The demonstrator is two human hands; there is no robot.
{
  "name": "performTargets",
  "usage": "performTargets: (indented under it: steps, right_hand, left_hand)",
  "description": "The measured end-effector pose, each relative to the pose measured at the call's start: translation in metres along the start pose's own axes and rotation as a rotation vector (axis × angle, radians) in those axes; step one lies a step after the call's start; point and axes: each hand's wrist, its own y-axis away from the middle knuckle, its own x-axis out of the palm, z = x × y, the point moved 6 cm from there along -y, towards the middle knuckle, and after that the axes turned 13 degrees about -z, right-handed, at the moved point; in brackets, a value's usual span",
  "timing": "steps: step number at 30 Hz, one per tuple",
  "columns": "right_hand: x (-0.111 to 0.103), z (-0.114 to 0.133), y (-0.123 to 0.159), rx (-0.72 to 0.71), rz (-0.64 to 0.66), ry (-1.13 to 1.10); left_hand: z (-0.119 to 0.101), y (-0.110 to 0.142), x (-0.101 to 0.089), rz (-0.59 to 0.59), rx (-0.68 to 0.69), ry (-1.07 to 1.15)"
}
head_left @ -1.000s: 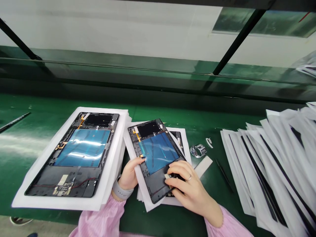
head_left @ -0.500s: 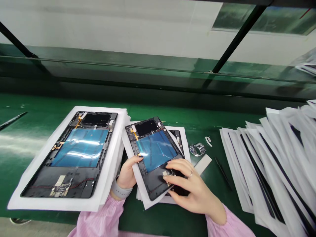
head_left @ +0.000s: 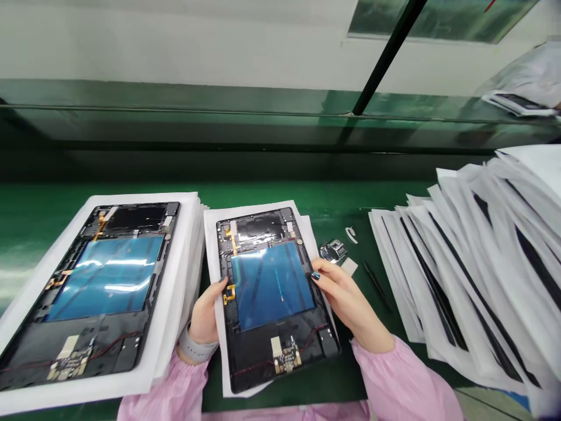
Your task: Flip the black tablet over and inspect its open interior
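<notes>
Currently, left hand: grasping tablet edge, thumb over top.
Right hand: grasping opposite edge.
Beneath tablet: white sheet.

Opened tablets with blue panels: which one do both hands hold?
The middle opened tablet, its opposite edges held by the left hand and right hand; the other opened tablet lies on the stack at left, untouched.
</notes>
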Motion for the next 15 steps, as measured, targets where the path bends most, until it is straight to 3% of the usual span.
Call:
performTargets:
  steps: [5, 10, 15]
  right_hand:
    - [0.003, 0.004, 0.002, 0.027, 0.046, -0.098]
    - [0.007, 0.006, 0.005, 0.088, 0.082, -0.195]
    - [0.005, 0.003, 0.005, 0.144, 0.023, -0.264]
  left_hand:
    - [0.001, 0.008, 0.02, 0.151, -0.072, -0.046]
    - [0.009, 0.003, 0.011, 0.092, -0.154, -0.029]
    - [0.011, 0.003, 0.009, 0.054, -0.187, -0.041]
